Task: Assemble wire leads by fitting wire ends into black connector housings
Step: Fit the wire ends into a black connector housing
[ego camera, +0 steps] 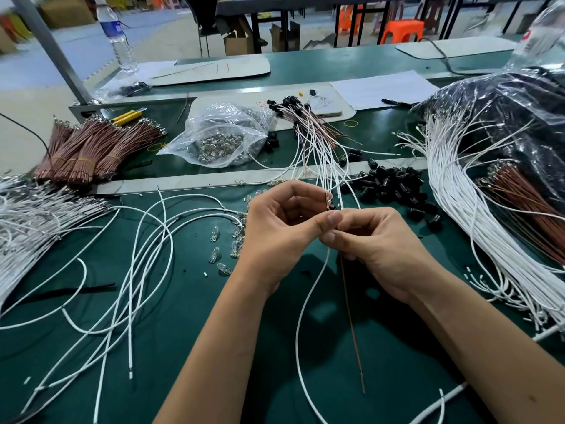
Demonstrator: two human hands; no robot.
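Low centre of the frame: a white wire (pixel 305 316) and a thin brown wire (pixel 351 325) hang from the hands toward the bottom edge, over the green tabletop (pixel 214 316).

Centre: the left hand (pixel 275 228) and right hand (pixel 376 240) are together, thumbs touching. The right hand pinches both wires at their upper ends. The left hand's fingers curl round a small dark part at its fingertips, likely a black connector housing (pixel 329 203), though it is mostly hidden. Whether a wire end is already seated cannot be told.

Judged risks: the joint is covered by the thumbs, so a terminal may go in crooked or only part-way; the two wires could be swapped between cavities; the hanging tails may snag the loose white wires (pixel 137 255) at left and tug the lead out.

Just left of the hands: small glass bulbs (pixel 215 255) lie loose and could roll or be crushed.

Right of the hands: a pile of loose black housings (pixel 394 185), near enough to be scattered by an elbow.

Further back: finished leads (pixel 308 133) at upper centre, a clear bag of bulbs (pixel 220 139), bundles of brown wire (pixel 88 148) at left, and a large white wire bundle (pixel 458 191) at right.
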